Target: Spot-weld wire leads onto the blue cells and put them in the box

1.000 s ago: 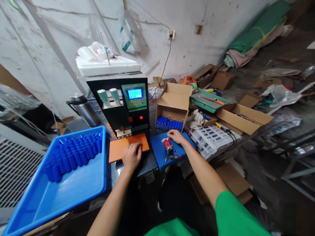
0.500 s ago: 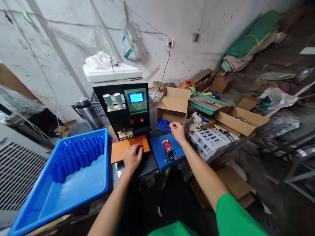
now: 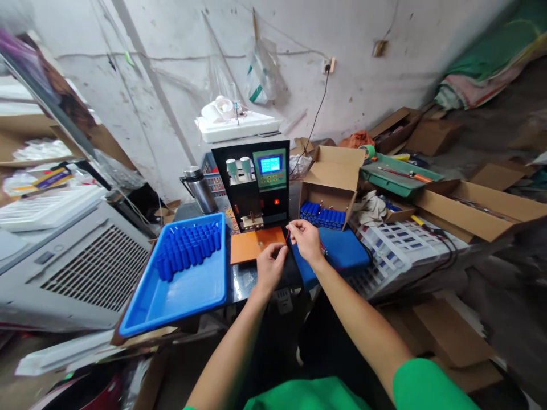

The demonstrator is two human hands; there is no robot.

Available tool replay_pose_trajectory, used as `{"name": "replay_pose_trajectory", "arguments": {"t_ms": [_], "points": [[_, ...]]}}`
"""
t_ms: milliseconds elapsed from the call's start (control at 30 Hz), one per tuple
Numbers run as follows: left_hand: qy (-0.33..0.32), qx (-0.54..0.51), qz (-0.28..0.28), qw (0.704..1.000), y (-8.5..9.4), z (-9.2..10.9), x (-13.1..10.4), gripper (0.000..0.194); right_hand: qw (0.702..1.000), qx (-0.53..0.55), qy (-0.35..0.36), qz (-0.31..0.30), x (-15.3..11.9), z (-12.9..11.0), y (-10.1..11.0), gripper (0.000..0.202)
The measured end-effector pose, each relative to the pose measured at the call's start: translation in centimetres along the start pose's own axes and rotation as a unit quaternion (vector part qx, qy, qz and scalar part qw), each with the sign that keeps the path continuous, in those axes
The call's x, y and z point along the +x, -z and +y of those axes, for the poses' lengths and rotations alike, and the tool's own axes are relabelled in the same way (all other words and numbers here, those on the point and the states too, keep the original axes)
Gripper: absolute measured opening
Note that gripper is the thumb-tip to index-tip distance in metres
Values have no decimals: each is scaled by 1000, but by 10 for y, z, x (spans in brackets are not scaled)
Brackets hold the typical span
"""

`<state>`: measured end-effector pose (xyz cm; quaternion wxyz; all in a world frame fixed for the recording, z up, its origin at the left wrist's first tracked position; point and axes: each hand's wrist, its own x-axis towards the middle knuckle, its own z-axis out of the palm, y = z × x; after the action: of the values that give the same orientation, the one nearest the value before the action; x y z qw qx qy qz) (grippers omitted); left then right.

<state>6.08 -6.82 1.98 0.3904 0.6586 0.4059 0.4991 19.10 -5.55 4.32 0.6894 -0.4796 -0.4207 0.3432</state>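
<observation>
A thin red wire between two hands, near the middle of the frame

At the left of centre, the blue tray holds many blue cylinders in rows. To the right of it lies the orange board, in front of the black machine. The left hand is at the lower right edge of this board, its thumb and forefinger brought together; whether they also grip something, I am not able to say

The red wire is just above these left fingertips, slightly to the right. Its long axis seems to run steeply, from the right fingertips down towards the left ones. The right hand is the nearer one: its thumb and forefinger pinch the wire at the upper part, and the wire hangs at the lower left of them. It looks short, thin and flexible; its ends are too small to see clearly

Farther to the right, the cardboard box stands behind the blue pad, with more blue cylinders in it
</observation>
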Motion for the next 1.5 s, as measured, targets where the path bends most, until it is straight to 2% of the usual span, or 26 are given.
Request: {"name": "replay_pose_trajectory", "arguments": {"t_ms": [200, 400, 467, 567, 633, 733, 800, 867, 933, 1033, 1100, 1167, 1233, 1367, 1433, 1500], "points": [[60, -62, -13, 996, 26, -6, -3, 27, 998, 27, -23, -47, -15, 7, -10, 35], [79, -30, -57, 995, 54, -10, -4, 30, 975, -55, 9, -215, -29, 12, -12, 24], [81, -4, -67, 994, 60, -11, -8, 30, 965, -86, 15, -247, -33, 13, -15, 22], [82, 43, -83, 992, 68, -12, -19, 29, 957, -116, 16, -267, -38, 15, -19, 24], [69, 73, -88, 991, 80, -15, -24, 27, 957, -123, 15, -264, -41, 19, -20, 25], [31, 165, -59, 984, 121, -25, -22, 23, 968, -128, 12, -218, -40, 31, -20, 31], [9, 289, -26, 957, 159, -33, -14, 21, 975, -131, 5, -177, -37, 40, -21, 36], [11, 435, -5, 900, 196, -40, -2, 29, 980, -132, -4, -151, -34, 50, -24, 41], [30, 547, -20, 836, 221, -47, 13, 45, 981, -130, -12, -143, -32, 56, -27, 43], [47, 641, -67, 763, 234, -55, 30, 59, 982, -129, -16, -135, -32, 60, -31, 43], [51, 663, -90, 742, 233, -59, 35, 55, 983, -129, -17, -130, -32, 60, -32, 42], [58, 657, -90, 746, 231, -64, 34, 44, 983, -130, -18, -131, -32, 59, -32, 42], [68, 630, -64, 771, 231, -68, 31, 36, 983, -126, -20, -133, -31, 60, -32, 41], [61, 527, -23, 848, 235, -70, 22, 23, 985, -102, -34, -132, -27, 62, -33, 40], [46, 458, -8, 888, 234, -64, 20, 18, 987, -83, -47, -126, -25, 63, -33, 39], [22, 385, 34, 922, 225, -53, 20, 16, 990, -59, -61, -114, -22, 64, -34, 38]]}}
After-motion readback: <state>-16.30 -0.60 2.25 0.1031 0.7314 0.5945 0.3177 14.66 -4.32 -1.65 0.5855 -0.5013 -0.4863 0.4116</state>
